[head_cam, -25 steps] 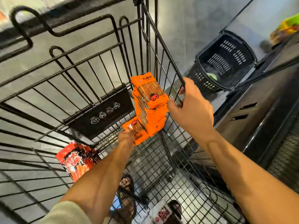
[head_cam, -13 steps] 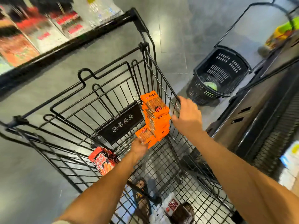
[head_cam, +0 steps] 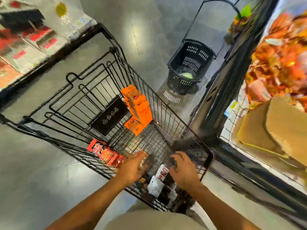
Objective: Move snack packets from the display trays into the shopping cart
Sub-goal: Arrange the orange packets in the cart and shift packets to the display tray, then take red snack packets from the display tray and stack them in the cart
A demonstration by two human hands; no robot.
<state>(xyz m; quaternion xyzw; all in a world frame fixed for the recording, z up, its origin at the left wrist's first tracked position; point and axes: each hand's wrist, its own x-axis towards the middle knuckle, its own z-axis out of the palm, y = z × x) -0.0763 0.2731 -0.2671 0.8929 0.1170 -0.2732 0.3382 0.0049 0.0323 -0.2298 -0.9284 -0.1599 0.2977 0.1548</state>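
Note:
A black wire shopping cart [head_cam: 69, 113] fills the middle of the view. A stack of orange snack packets [head_cam: 138, 107] leans in its far right corner, with one more orange packet [head_cam: 133, 126] at its foot. A red packet [head_cam: 103, 152] lies at the cart's left side, and white and dark packets [head_cam: 162, 181] lie at the near end. My left hand [head_cam: 132, 166] and my right hand [head_cam: 184, 170] hover over the near end of the cart with fingers spread and nothing in them. The frame is motion-blurred.
A black plastic basket [head_cam: 191, 63] with a green item stands on the grey floor beyond the cart. On the right a display tray holds orange-red snack packets [head_cam: 280, 63] above a cardboard box [head_cam: 274, 130]. Shelves of red and white packets [head_cam: 25, 42] line the left.
Both hands have let go of the orange packets and drawn back to the cart's near end. The view has lifted and swung, bringing the display on the right into sight.

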